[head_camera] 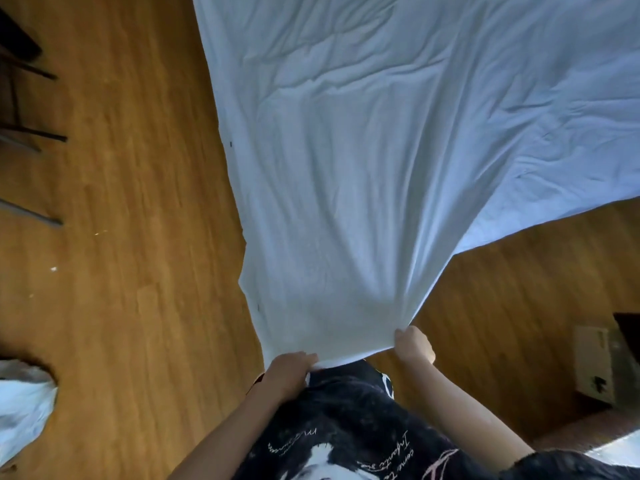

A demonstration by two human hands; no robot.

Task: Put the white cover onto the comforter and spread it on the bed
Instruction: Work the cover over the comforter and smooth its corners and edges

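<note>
Above a wooden floor (121, 202), the white cover (363, 168) was held taut by its near edge, gripped by the left hand (289, 372) and right hand (414, 344); spreading appeared unfinished, the comforter unseen.

The white cover (398, 161) runs off the top and right edges, so its far end cannot be seen; whatever lies beneath it is hidden; the fingertips of the left hand (289, 370) and right hand (414, 344) are buried in its near edge; dark furniture legs (31, 133) are cut by the left edge; a white bundle (24, 403) at lower left is cropped and unidentifiable; a cardboard box (594, 362) at right is blurred.
</note>
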